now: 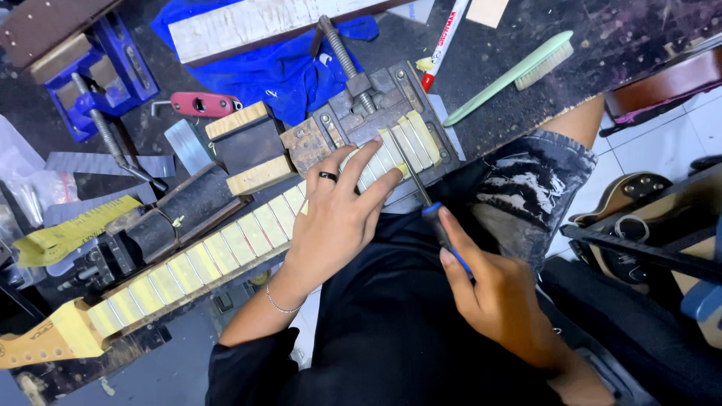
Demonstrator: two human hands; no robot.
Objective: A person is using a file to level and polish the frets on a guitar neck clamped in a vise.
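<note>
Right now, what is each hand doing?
Left hand: open, fingers spread flat on the taped guitar neck, holding nothing.
Right hand: closed around a blue-handled file, tip on the frets.

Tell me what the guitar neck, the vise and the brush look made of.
Guitar neck: seemingly pale wood, fretboard masked with yellowish tape strips between frets.
Vise: grey metal, dull and worn, with a threaded steel screw.
Brush: likely plastic, smooth mint-green handle, pale bristles.
The left hand rests on the neck; the right hand holds a blue-handled tool.
</note>
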